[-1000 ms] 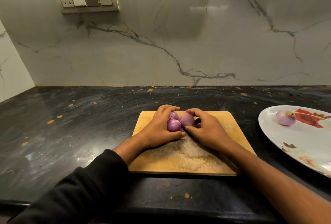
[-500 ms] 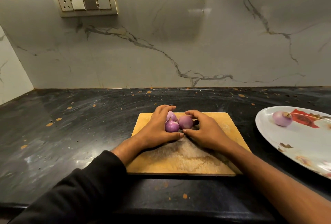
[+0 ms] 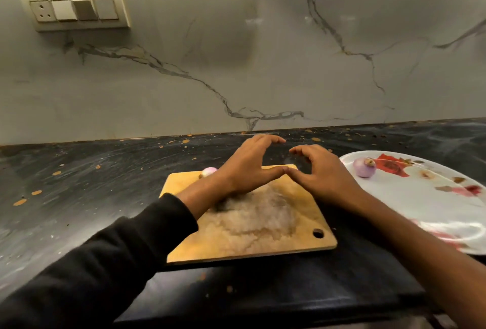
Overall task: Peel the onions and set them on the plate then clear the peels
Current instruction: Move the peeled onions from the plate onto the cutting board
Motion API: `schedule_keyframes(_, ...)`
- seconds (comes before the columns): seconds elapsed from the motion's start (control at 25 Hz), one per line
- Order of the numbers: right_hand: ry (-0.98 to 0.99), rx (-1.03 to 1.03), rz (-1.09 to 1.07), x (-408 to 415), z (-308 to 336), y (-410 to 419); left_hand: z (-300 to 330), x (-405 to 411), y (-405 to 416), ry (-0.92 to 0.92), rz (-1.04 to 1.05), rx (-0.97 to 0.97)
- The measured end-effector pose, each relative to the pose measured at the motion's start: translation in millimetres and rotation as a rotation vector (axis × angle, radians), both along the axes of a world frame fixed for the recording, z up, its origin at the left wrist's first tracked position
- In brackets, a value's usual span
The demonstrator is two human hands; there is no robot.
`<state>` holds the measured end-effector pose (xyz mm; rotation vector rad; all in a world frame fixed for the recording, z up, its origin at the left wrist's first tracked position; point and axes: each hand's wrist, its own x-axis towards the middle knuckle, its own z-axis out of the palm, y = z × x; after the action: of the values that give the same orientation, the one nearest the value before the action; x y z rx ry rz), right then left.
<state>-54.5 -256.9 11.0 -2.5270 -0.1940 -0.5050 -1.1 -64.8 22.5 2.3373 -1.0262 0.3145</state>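
My left hand [image 3: 249, 168] and my right hand [image 3: 319, 173] hover above the far edge of the wooden cutting board [image 3: 249, 226], thumbs touching tip to tip, fingers arched with a gap between the fingertips. Nothing shows inside that ring but dark counter. One pale purple onion [image 3: 209, 171] peeks out on the board just left of my left wrist. A peeled onion [image 3: 364, 167] lies at the near-left part of the white flowered plate [image 3: 434, 205] to the right. The other onions are hidden or out of view.
The black speckled counter [image 3: 92, 197] runs left and behind the board to a marble backsplash. A switch panel [image 3: 75, 9] sits high on the wall at left. The board has a hanging hole [image 3: 318, 233] at its near right corner.
Both hands lifted off the cluster of onions and moved farther back, opening into an arch. The camera moved closer and shifted, so the board and plate look larger.
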Motion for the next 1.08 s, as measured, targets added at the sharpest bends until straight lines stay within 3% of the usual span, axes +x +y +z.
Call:
schedule_keyframes(0.36,0.152,-0.032,-0.325,-16.9,-4.9,-122.8,0.8,14.6,-166.8,0.070,-0.111,0.253)
schedule_keyframes(0.56,0.277,0.028,-0.240,-12.3,-13.4,-147.2,-15.6,22.8,-213.8,0.005,0.003,0.440)
schedule_keyframes(0.92,0.083,0.087,-0.286,-3.8,-36.2,-154.7,-33.7,21.0,-218.0,0.028,-0.018,0.275)
schedule_keyframes(1.08,0.088,0.194,-0.327,-3.6,-40.3,-144.0,-31.7,15.3,-209.9,0.071,-0.016,0.208)
